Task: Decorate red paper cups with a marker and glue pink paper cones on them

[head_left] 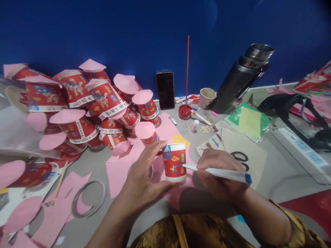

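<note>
One cup, its right edge exposed, is clamped in left hand; right hand grips a marker.

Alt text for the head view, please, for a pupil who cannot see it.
A person's left hand holds a red printed paper cup while the right hand points a white marker at its side. More red cups with pink paper tops are heaped at left; a smartphone and dark flask are behind.

1 dk-blue wall (faint glare up top, rt of ctr) bhd 1 grey tbl.
</note>
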A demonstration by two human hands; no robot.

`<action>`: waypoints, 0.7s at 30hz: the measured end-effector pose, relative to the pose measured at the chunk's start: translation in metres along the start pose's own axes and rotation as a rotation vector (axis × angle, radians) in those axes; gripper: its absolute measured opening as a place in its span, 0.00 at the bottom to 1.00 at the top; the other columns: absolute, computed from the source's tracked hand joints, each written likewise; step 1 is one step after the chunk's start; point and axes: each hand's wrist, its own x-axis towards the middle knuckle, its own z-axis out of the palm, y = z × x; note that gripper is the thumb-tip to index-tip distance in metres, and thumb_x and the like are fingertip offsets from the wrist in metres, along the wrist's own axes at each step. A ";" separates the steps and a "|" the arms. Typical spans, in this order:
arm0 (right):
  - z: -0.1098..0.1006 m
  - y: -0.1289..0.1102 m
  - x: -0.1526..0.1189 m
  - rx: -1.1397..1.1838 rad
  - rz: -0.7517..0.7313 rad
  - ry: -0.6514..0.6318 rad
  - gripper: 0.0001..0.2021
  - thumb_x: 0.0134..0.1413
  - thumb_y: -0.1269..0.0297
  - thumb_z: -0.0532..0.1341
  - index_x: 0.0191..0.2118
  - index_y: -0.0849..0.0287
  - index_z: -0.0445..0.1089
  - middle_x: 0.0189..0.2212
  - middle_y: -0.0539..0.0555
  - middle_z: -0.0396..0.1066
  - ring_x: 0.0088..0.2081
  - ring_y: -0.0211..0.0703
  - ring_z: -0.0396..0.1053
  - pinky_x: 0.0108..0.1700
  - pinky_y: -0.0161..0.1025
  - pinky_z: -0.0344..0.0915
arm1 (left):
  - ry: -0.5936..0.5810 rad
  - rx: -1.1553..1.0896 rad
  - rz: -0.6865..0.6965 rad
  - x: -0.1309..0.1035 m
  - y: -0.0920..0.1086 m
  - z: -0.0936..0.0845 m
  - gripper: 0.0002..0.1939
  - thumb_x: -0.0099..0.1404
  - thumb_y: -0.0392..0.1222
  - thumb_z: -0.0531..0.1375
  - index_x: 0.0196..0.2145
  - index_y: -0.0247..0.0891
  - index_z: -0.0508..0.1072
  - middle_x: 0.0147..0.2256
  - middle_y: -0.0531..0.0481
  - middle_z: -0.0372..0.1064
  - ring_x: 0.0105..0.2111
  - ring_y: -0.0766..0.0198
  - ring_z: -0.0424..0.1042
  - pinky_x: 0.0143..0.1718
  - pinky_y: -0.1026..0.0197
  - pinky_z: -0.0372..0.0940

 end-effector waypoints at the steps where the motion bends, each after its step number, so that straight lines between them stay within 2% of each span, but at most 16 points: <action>1: 0.000 0.000 0.000 0.003 0.004 -0.001 0.06 0.60 0.75 0.62 0.36 0.56 0.73 0.23 0.51 0.75 0.24 0.42 0.73 0.28 0.39 0.69 | 0.004 -0.009 -0.002 0.000 0.000 0.000 0.41 0.61 0.50 0.75 0.67 0.50 0.64 0.66 0.41 0.67 0.65 0.43 0.70 0.63 0.41 0.71; 5: -0.001 -0.001 0.001 0.003 0.009 -0.011 0.06 0.59 0.74 0.62 0.35 0.56 0.73 0.22 0.51 0.75 0.23 0.42 0.72 0.28 0.39 0.69 | 0.014 -0.031 -0.019 0.000 0.001 0.000 0.41 0.60 0.48 0.75 0.67 0.50 0.65 0.66 0.41 0.68 0.62 0.44 0.72 0.62 0.42 0.72; 15: -0.001 -0.001 -0.001 -0.009 0.006 0.010 0.06 0.60 0.74 0.62 0.36 0.56 0.73 0.23 0.51 0.75 0.24 0.43 0.73 0.28 0.40 0.70 | 0.017 -0.058 -0.004 0.002 0.002 0.000 0.40 0.60 0.49 0.75 0.66 0.50 0.66 0.65 0.41 0.68 0.64 0.44 0.71 0.62 0.40 0.72; 21: -0.001 0.000 0.000 0.022 0.011 -0.014 0.06 0.60 0.75 0.62 0.36 0.57 0.72 0.23 0.51 0.75 0.24 0.42 0.73 0.29 0.40 0.69 | 0.020 -0.077 -0.046 0.001 0.004 0.000 0.40 0.59 0.48 0.76 0.65 0.49 0.66 0.64 0.41 0.68 0.62 0.44 0.73 0.61 0.41 0.72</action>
